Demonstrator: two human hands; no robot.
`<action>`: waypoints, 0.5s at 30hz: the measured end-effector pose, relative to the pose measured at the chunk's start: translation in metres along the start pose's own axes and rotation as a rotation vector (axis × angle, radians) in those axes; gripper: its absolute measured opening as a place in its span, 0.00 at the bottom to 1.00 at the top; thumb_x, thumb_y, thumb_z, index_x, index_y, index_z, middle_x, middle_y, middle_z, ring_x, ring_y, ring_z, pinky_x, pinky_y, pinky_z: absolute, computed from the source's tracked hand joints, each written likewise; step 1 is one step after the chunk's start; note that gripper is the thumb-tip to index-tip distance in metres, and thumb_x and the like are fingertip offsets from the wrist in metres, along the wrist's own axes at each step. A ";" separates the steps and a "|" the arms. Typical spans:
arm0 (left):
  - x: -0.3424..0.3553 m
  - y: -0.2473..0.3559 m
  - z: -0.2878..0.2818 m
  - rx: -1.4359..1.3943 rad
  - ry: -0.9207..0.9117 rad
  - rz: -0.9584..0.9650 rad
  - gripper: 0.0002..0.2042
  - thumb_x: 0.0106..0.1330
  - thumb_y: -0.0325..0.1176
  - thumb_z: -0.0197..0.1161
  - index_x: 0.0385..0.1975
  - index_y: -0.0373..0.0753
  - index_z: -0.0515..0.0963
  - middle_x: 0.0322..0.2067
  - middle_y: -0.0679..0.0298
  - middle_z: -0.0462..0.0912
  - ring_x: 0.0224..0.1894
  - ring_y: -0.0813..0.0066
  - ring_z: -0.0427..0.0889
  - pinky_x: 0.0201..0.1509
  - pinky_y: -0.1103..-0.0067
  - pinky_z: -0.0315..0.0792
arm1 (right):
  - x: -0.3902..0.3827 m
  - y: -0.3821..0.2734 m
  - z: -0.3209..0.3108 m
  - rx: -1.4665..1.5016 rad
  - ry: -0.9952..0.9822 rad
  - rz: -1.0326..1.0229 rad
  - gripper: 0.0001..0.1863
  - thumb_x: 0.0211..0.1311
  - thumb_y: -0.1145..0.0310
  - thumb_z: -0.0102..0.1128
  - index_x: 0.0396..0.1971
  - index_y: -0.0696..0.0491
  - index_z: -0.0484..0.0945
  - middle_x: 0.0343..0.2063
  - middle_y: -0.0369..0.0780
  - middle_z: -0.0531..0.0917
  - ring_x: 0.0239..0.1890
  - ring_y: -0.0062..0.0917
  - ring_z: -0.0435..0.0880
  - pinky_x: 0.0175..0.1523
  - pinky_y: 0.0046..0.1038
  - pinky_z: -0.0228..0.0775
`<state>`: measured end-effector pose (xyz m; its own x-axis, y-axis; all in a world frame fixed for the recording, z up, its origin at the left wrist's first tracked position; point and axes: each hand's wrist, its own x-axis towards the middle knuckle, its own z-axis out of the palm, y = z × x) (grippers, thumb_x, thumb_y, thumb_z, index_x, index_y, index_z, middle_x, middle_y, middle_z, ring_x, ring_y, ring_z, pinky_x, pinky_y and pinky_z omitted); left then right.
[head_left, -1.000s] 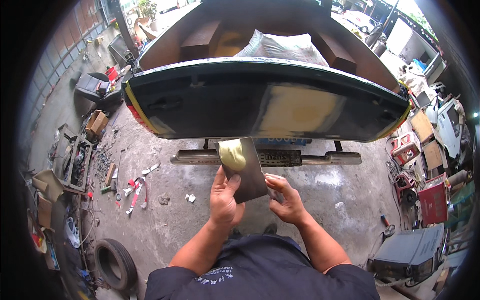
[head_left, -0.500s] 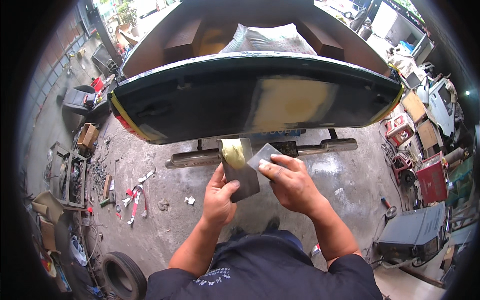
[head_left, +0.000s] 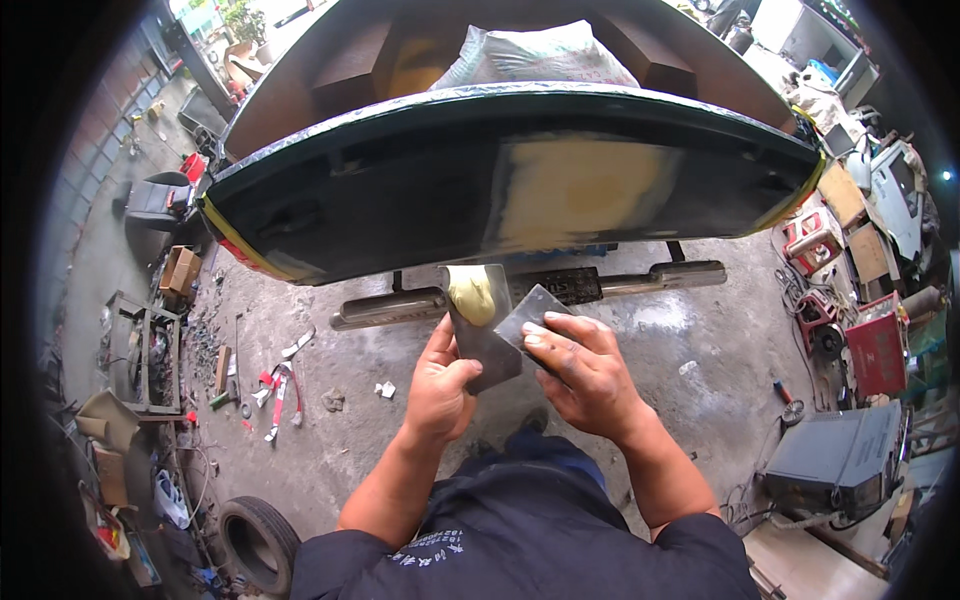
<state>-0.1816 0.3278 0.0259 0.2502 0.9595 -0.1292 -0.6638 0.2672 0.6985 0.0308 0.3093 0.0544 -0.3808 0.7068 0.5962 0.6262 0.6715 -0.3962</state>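
Note:
My left hand (head_left: 438, 392) is closed around the lower part of a dark flat putty board (head_left: 488, 355), with its thumb on top. A rounded lump of yellowish putty (head_left: 474, 298) sits on the board's far end. In my right hand (head_left: 588, 375) is a square grey scraper (head_left: 528, 308), pinched with the fingers on its upper face. Its left corner overlaps or nearly meets the board's right edge; contact cannot be made out. Just beyond both hands stands a dark vehicle tailgate (head_left: 390, 200) bearing a sanded beige filler patch (head_left: 570, 190).
Under the tailgate runs a metal step bumper (head_left: 390, 308). A white sack (head_left: 540, 55) lies in the cargo bed behind it. On the floor are a tyre (head_left: 258, 545) at lower left, a grey machine (head_left: 835, 455) and a red box (head_left: 876, 345) at right.
The putty has gone from a smeared strip to a rounder lump near the board's far end. The scraper has come slightly closer to the board. My view has shifted a little.

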 end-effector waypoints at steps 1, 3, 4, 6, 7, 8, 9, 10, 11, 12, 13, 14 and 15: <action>0.004 -0.003 0.003 0.006 -0.014 0.006 0.38 0.55 0.09 0.47 0.71 0.36 0.63 0.62 0.55 0.76 0.63 0.64 0.77 0.70 0.68 0.70 | 0.003 0.004 0.002 -0.005 0.003 -0.007 0.23 0.53 0.76 0.68 0.52 0.51 0.80 0.54 0.37 0.85 0.60 0.36 0.78 0.63 0.43 0.67; 0.013 -0.011 0.009 0.018 -0.049 0.007 0.39 0.54 0.09 0.46 0.72 0.36 0.62 0.63 0.54 0.75 0.64 0.64 0.76 0.70 0.68 0.70 | 0.008 0.012 0.002 -0.024 0.013 -0.012 0.20 0.55 0.73 0.67 0.51 0.48 0.82 0.54 0.34 0.85 0.60 0.32 0.78 0.62 0.45 0.66; 0.017 -0.012 0.014 0.065 -0.029 0.018 0.39 0.53 0.09 0.46 0.72 0.36 0.62 0.63 0.54 0.75 0.64 0.64 0.76 0.70 0.68 0.69 | 0.010 0.018 0.004 -0.030 0.004 -0.017 0.19 0.57 0.72 0.66 0.51 0.47 0.82 0.54 0.33 0.85 0.59 0.31 0.78 0.62 0.44 0.65; 0.025 -0.015 0.023 0.155 0.002 0.036 0.40 0.53 0.09 0.46 0.73 0.37 0.61 0.63 0.54 0.74 0.65 0.63 0.75 0.70 0.68 0.69 | 0.004 0.032 0.008 -0.014 -0.038 -0.028 0.19 0.58 0.72 0.64 0.51 0.47 0.82 0.54 0.32 0.84 0.60 0.30 0.78 0.62 0.45 0.64; 0.029 -0.013 0.025 0.178 -0.053 0.031 0.39 0.56 0.08 0.43 0.74 0.34 0.59 0.66 0.56 0.72 0.67 0.67 0.72 0.71 0.73 0.65 | 0.000 0.042 0.005 0.021 -0.060 -0.046 0.19 0.57 0.72 0.65 0.51 0.48 0.82 0.54 0.36 0.84 0.60 0.33 0.78 0.62 0.45 0.65; 0.036 -0.015 0.026 0.302 -0.071 0.122 0.38 0.56 0.08 0.43 0.73 0.33 0.59 0.66 0.55 0.71 0.68 0.66 0.71 0.72 0.73 0.63 | -0.004 0.054 0.001 0.082 -0.086 0.025 0.20 0.56 0.73 0.65 0.52 0.49 0.82 0.53 0.38 0.84 0.60 0.35 0.78 0.62 0.44 0.65; 0.040 -0.020 0.024 0.421 -0.082 0.212 0.37 0.57 0.08 0.42 0.73 0.32 0.59 0.67 0.55 0.71 0.69 0.66 0.69 0.73 0.72 0.61 | -0.008 0.066 -0.002 0.148 -0.118 0.096 0.21 0.56 0.73 0.66 0.52 0.50 0.82 0.53 0.40 0.84 0.60 0.36 0.78 0.61 0.44 0.66; 0.045 -0.024 0.021 0.539 -0.095 0.303 0.37 0.58 0.08 0.42 0.73 0.30 0.59 0.67 0.54 0.70 0.71 0.66 0.68 0.75 0.72 0.59 | -0.012 0.076 -0.005 0.215 -0.149 0.167 0.22 0.55 0.74 0.66 0.52 0.51 0.81 0.53 0.42 0.83 0.60 0.38 0.78 0.61 0.44 0.67; 0.050 -0.024 0.015 0.668 -0.146 0.443 0.34 0.60 0.08 0.44 0.71 0.28 0.60 0.68 0.52 0.69 0.71 0.63 0.68 0.76 0.70 0.58 | -0.016 0.085 -0.008 0.285 -0.071 0.220 0.27 0.52 0.79 0.69 0.56 0.52 0.80 0.53 0.44 0.82 0.57 0.41 0.78 0.61 0.40 0.70; 0.053 -0.019 0.026 0.704 -0.168 0.457 0.33 0.60 0.08 0.41 0.71 0.27 0.61 0.68 0.53 0.68 0.73 0.65 0.64 0.77 0.71 0.54 | -0.019 0.095 -0.012 0.378 -0.043 0.259 0.26 0.55 0.78 0.68 0.57 0.52 0.79 0.55 0.46 0.81 0.57 0.39 0.79 0.61 0.37 0.71; 0.059 -0.018 0.031 0.671 -0.170 0.438 0.34 0.60 0.08 0.41 0.71 0.28 0.61 0.67 0.53 0.70 0.72 0.65 0.66 0.76 0.71 0.55 | -0.023 0.100 -0.017 0.492 0.005 0.369 0.25 0.57 0.77 0.67 0.57 0.52 0.79 0.55 0.45 0.81 0.57 0.35 0.80 0.61 0.34 0.71; 0.065 -0.016 0.032 0.639 -0.173 0.419 0.34 0.59 0.08 0.42 0.71 0.29 0.62 0.67 0.54 0.71 0.71 0.66 0.68 0.76 0.72 0.57 | -0.027 0.104 -0.023 0.605 0.056 0.479 0.24 0.59 0.77 0.66 0.57 0.52 0.80 0.55 0.43 0.81 0.57 0.31 0.80 0.61 0.32 0.71; 0.067 -0.013 0.029 0.562 -0.174 0.331 0.35 0.59 0.08 0.42 0.71 0.30 0.62 0.66 0.54 0.72 0.70 0.66 0.69 0.75 0.72 0.58 | -0.030 0.107 -0.029 0.673 0.025 0.587 0.23 0.63 0.77 0.63 0.59 0.53 0.77 0.58 0.41 0.80 0.59 0.25 0.78 0.62 0.28 0.68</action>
<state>-0.1357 0.3859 0.0283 0.2380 0.9418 0.2373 -0.2691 -0.1709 0.9478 0.1287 0.3535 0.0143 -0.1049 0.9780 0.1803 0.1810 0.1970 -0.9635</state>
